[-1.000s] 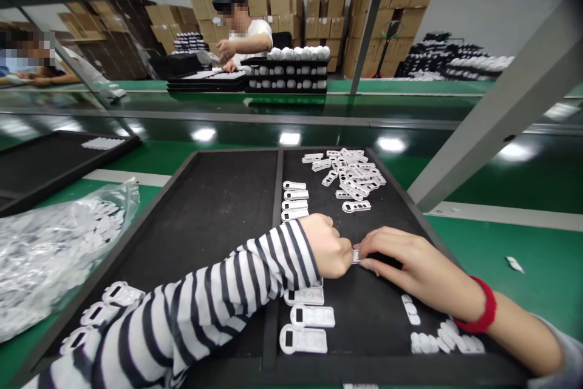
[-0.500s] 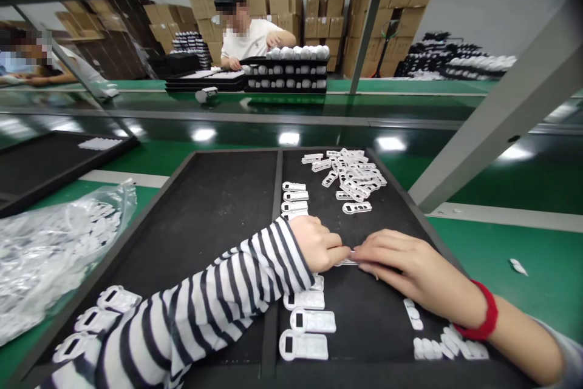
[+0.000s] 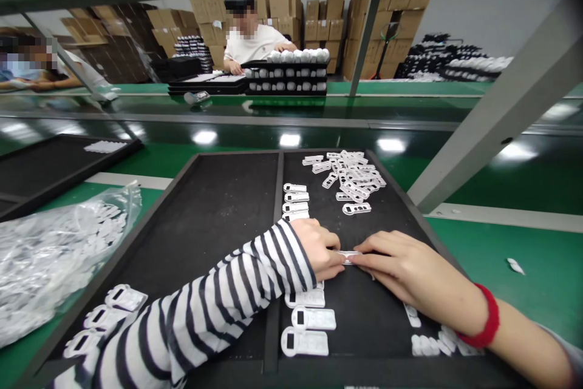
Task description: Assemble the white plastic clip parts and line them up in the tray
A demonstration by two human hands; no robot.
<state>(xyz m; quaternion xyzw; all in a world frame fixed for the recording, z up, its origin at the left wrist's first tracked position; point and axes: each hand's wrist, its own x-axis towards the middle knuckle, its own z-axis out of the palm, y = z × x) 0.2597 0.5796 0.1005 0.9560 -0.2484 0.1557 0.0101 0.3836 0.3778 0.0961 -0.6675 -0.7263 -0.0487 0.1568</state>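
Both hands meet over the right compartment of a black tray [image 3: 273, 340]. My left hand [image 3: 320, 249] has its fingers closed on the left end of a small white plastic piece [image 3: 348, 257]. At that piece's right end, my right hand [image 3: 389, 258] pinches with thumb and fingers. White pieces with dark windows [image 3: 310, 342] form a column along the divider, partly hidden by my left hand and striped sleeve. A pile of slotted white frames [image 3: 355, 173] lies at the tray's back right. Small white rounded parts [image 3: 428, 345] lie near my right wrist.
A plastic bag of white parts [image 3: 68, 255] lies left of the tray. More windowed pieces [image 3: 125, 298] are at the tray's left edge. A slanted metal post [image 3: 492, 110] stands at right. Across the line, a person [image 3: 255, 43] works behind stacked trays [image 3: 286, 76].
My left fingers have shifted slightly left on the white piece, showing more of it between the hands. Across the line, the person has shifted slightly right, and an object on the belt has moved left.
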